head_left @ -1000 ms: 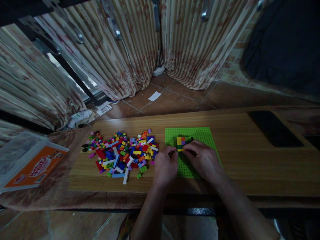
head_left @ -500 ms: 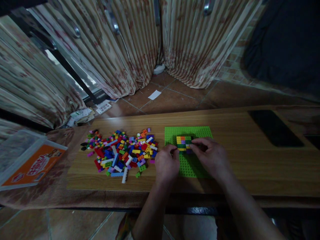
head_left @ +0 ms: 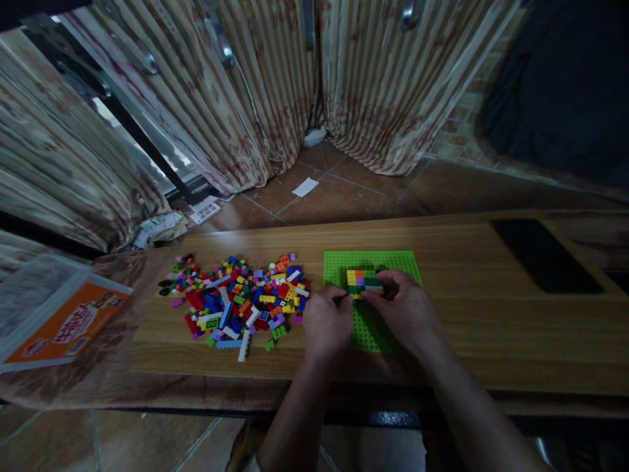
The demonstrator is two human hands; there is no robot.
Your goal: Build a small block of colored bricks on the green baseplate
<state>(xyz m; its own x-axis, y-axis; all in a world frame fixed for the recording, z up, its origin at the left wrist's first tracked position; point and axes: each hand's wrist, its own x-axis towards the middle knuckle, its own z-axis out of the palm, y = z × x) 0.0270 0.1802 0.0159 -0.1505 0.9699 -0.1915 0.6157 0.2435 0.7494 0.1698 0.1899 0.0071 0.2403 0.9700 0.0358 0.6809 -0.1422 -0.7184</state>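
A green baseplate (head_left: 396, 265) lies on the wooden board (head_left: 472, 314). On it stands a small block of joined bricks (head_left: 362, 279) in yellow, orange, purple and green. My right hand (head_left: 405, 311) has its fingers curled round the block's right and near side. My left hand (head_left: 327, 321) rests at the plate's left edge, fingers closed in a pinch against the block's left corner; what it pinches is hidden. A heap of loose coloured bricks (head_left: 236, 298) lies to the left of the plate.
A clear plastic box with an orange label (head_left: 54, 314) sits at the far left on a patterned cloth. A dark rectangular patch (head_left: 545, 252) is at the board's right end. Curtains and a tiled floor lie beyond the board.
My right hand has shifted a little up along the brick block's right side. My left hand stays at the plate's left edge. The view has moved slightly.
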